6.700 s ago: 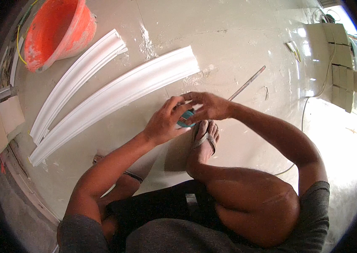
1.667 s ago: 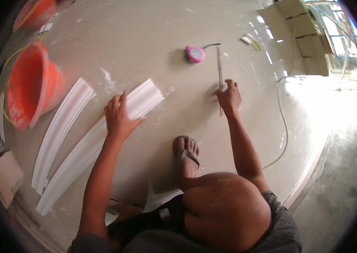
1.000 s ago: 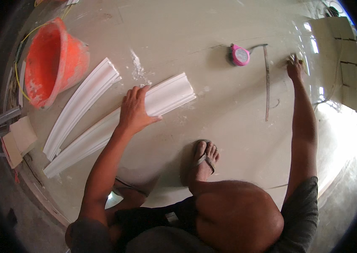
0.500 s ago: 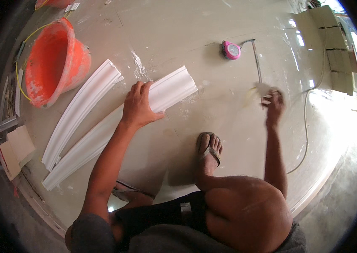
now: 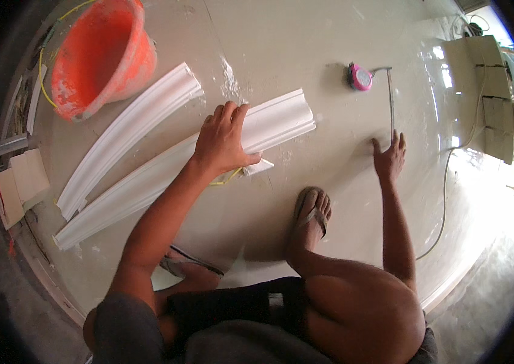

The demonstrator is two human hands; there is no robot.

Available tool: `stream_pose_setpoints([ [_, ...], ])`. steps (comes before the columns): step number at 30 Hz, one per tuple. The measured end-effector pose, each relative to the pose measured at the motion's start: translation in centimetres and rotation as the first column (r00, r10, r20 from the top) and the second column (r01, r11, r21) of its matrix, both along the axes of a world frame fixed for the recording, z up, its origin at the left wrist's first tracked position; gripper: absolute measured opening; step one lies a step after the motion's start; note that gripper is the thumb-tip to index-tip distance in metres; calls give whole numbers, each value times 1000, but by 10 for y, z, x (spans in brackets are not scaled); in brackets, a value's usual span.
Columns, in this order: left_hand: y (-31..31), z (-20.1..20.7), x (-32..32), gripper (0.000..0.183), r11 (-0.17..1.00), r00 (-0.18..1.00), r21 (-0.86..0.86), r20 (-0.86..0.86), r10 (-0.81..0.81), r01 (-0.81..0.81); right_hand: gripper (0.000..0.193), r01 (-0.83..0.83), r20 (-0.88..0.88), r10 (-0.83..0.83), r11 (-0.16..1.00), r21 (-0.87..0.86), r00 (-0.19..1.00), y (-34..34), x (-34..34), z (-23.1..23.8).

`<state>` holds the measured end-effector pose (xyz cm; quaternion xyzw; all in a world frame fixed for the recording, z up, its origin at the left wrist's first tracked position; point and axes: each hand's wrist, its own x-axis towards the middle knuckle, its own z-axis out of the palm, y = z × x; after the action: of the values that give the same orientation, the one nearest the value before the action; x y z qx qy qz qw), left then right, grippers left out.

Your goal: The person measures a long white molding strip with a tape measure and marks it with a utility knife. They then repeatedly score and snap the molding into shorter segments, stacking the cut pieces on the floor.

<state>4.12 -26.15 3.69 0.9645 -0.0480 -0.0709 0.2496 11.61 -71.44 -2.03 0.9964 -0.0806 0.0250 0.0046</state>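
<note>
My left hand (image 5: pixel 223 139) grips a long, curved white cornice moulding (image 5: pixel 278 118) near its wide end, fingers over the top and thumb at the near edge. A second white moulding (image 5: pixel 126 136) lies to its left. Beside my left thumb are a small white piece (image 5: pixel 258 167) and a thin yellow strip (image 5: pixel 230 178). On the right, my right hand (image 5: pixel 389 159) is open, fingers spread, its fingertips at the near end of a thin dark strip (image 5: pixel 391 100). Whether they touch it, I cannot tell. A pink tape measure (image 5: pixel 360 77) lies beyond, near the strip's far end.
An orange bucket (image 5: pixel 138 67) lies tipped at the far left. Cardboard (image 5: pixel 23 179) and trim pieces lie at the left edge. Stacked boxes (image 5: pixel 500 112) and a cable (image 5: pixel 447 188) are on the right. My sandalled foot (image 5: pixel 314 209) stands between my hands.
My right hand, blurred earlier with something pale and yellow by it, has opened beside the dark strip. A white piece and yellow strip now show beside my left thumb. The view has shifted.
</note>
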Motion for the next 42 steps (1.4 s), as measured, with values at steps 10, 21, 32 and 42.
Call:
stream_pose_setpoints([
  [10,-34,-21,-31,100,995,979,35,-184,-90,98,34,49,-79,-27,955,292,997,-58,33,4],
  [21,-44,-29,-63,101,984,986,101,-60,154,-148,16,-53,-47,81,904,424,996,-87,35,-10],
  [32,-42,-37,-61,99,994,994,38,-29,103,-101,25,-59,105,-4,808,587,994,-94,40,-27],
  [42,-39,-34,-44,99,989,999,145,33,-10,5,20,41,28,-147,444,895,989,-89,40,-15],
])
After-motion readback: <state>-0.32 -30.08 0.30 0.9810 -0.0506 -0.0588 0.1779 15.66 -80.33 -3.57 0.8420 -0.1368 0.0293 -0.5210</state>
